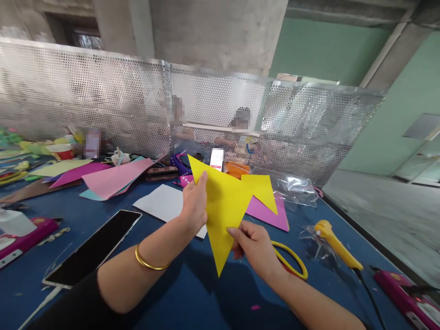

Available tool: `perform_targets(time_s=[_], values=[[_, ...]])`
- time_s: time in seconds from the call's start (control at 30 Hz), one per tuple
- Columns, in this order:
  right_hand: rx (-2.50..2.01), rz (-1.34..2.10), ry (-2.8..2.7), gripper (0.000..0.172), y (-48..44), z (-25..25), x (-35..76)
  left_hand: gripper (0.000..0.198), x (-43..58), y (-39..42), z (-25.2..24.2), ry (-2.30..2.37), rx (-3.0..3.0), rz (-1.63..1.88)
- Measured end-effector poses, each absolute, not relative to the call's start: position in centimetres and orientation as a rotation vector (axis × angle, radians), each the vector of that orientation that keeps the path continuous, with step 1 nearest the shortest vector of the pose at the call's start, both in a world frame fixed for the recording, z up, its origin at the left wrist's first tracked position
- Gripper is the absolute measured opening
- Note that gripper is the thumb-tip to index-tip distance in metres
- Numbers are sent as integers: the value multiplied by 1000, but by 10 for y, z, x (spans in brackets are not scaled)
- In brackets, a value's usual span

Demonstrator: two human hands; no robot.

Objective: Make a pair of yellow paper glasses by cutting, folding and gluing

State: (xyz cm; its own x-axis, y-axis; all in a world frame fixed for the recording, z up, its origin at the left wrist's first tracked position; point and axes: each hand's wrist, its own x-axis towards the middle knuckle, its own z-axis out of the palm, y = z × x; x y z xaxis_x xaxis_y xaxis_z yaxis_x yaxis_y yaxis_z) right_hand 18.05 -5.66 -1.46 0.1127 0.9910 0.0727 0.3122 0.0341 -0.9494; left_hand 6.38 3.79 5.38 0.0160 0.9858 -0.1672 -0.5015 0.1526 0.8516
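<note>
Between my hands, above the blue table, I hold up a yellow sheet (pixel 225 197) with a sharp point at its bottom. My left hand (pixel 195 201) pinches its left edge, thumb on the near face. Lower on the right edge, my right hand (pixel 252 243) grips it between thumb and bent fingers. Another yellow piece (pixel 263 188) with angled edges shows behind the sheet on the right; whether the two are joined I cannot tell. A white sheet (pixel 161 204) and a purple sheet (pixel 270 213) lie on the table behind, partly covered.
A black-screened tablet (pixel 94 247) lies at left, with a cable. Pink sheets (pixel 117 176) are stacked beyond it. At right lie a yellow glue gun (pixel 338 243), a yellow ring (pixel 294 256) and a magenta power strip (pixel 405 293). A perforated metal screen (pixel 213 87) stands behind; people sit beyond.
</note>
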Motion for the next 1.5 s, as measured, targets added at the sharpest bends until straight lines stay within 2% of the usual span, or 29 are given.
perform_targets(time_s=[0.2,0.3,0.37,0.47,0.63,0.7,0.9,1.23,1.5], values=[[-1625,755,-1806,42,-65,-3,194,22,59,49,51,922,753,1447],[-1831,471,-1958,24,-73,3,225,19,57,53,50,902,797,1474],[-2017,300,-1950,24,-79,1,251,17,57,52,48,889,819,1442],[-2192,229,-1965,29,-92,-9,281,16,60,47,47,877,833,1374],[-2191,245,-2056,60,-108,-27,286,15,61,37,52,853,839,1293],[-2200,222,-2009,65,-108,-34,281,16,61,34,55,844,841,1262],[-2030,349,-1731,56,-97,-35,284,15,59,27,66,833,836,1157],[-1320,693,-1339,55,-47,47,261,12,67,6,59,815,848,877],[-1262,822,-1207,44,-54,34,242,12,78,-5,41,847,869,619]])
